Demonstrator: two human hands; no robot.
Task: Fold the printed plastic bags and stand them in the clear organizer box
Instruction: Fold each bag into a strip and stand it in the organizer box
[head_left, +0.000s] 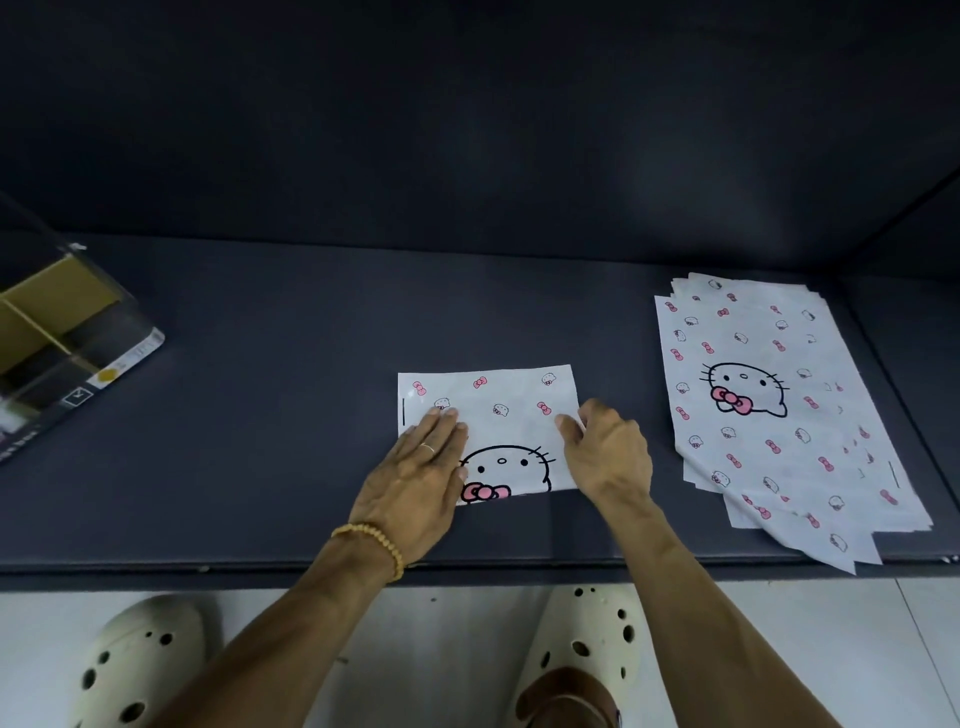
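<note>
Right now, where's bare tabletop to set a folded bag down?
Bare dark table lies between the organizer box and the bag being folded under the left hand and right hand. A narrow strip separates it from the bag stack, which crowds the right end.

Organizer box (67, 343) cut by left edge (label print unreadable)

Single head-worn view, looking forward and steeply down, close over the dark table (260, 441)
</note>
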